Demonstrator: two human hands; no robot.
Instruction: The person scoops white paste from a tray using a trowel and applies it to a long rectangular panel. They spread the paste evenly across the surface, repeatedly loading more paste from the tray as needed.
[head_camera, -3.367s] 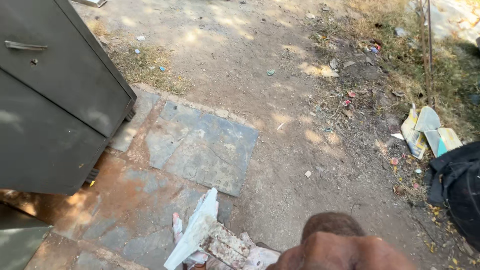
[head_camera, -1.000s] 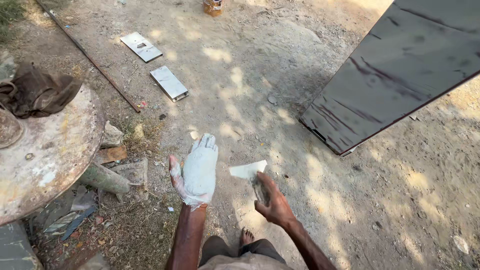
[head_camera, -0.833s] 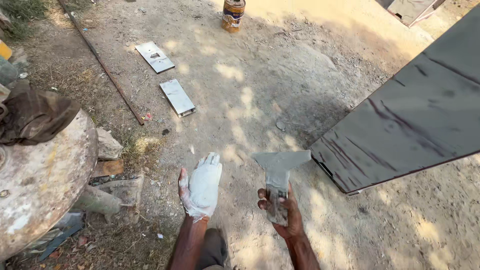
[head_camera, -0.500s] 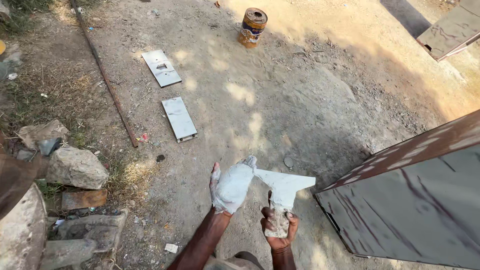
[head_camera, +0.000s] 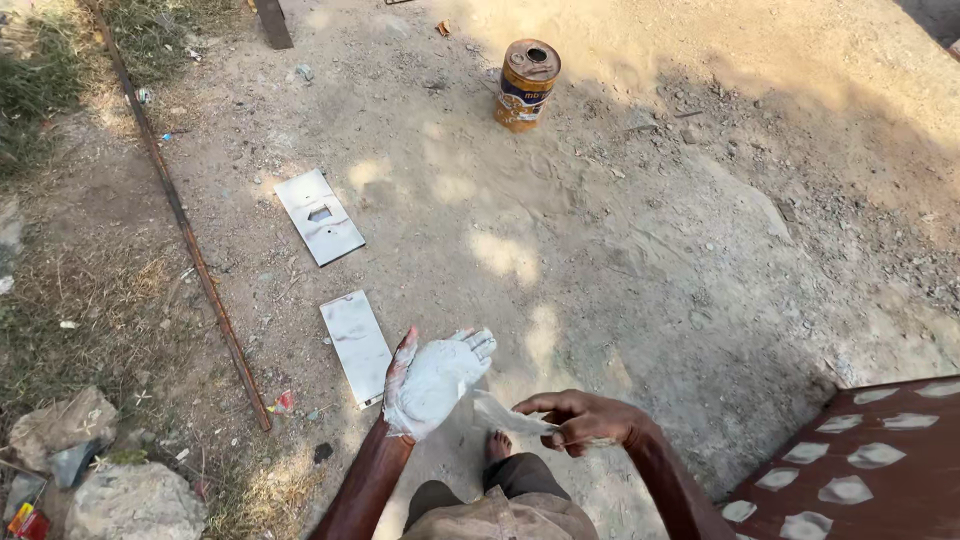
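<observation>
My left hand (head_camera: 432, 380) is held palm up with fingers spread, its palm and fingers coated in white paste. My right hand (head_camera: 585, 418) grips a thin flat scraper blade (head_camera: 505, 414), whose pale tip rests against the heel of the left palm. Both hands hover over bare sandy ground, above my knees and one bare foot (head_camera: 497, 446).
Two flat white metal plates (head_camera: 357, 346) (head_camera: 319, 216) lie on the dirt to the left. A rusty tin can (head_camera: 527, 85) stands further ahead. A long rusty rod (head_camera: 185, 222) runs along the left. Stones (head_camera: 66, 428) sit lower left. A dark brown metal panel with white patches (head_camera: 870, 465) lies lower right.
The view has swung left, so the brown panel slid to the lower right corner and the can came nearer the middle. The scraper blade now lies low against my left palm.
</observation>
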